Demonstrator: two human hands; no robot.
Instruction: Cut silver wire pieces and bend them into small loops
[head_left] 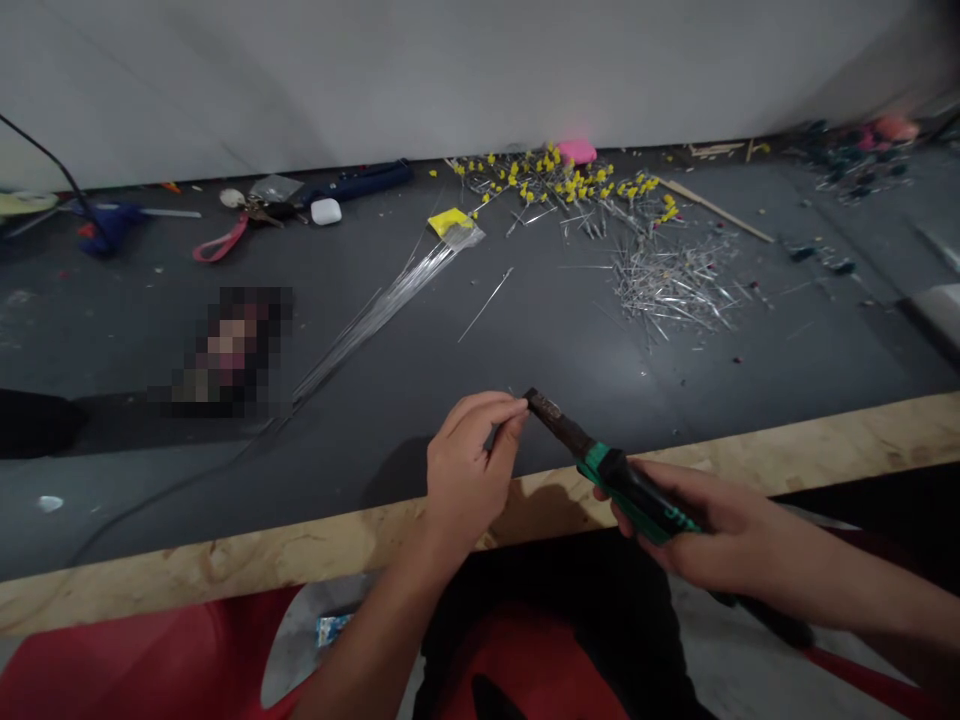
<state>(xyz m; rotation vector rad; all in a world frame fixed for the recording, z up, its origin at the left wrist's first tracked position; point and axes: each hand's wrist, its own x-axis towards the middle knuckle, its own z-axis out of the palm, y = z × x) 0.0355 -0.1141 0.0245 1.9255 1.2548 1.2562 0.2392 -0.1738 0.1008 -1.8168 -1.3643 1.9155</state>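
Note:
My right hand (697, 525) is wrapped around the green-and-black handle of a hand tool (559, 420). Its narrow, dark, worn metal end points up and left; its exact kind is unclear. At that end, the thumb and fingertips of my left hand (472, 450) are pinched together, touching or nearly touching the metal. Whatever sits between them is too small to make out. Beyond my hands, a single thin wire piece (486, 305) lies on the dark tabletop (555, 335). A bundle of long straight wires (390, 305) with a yellow tag (450, 222) stretches diagonally to the left.
A heap of short wires (671, 285) lies at the right, behind it wire pieces with yellow ends (570, 185). A wooden stick (716, 210), a white case (325, 211) and keys with a pink strap (221, 243) lie toward the wall. A pixelated object (229, 350) is at left.

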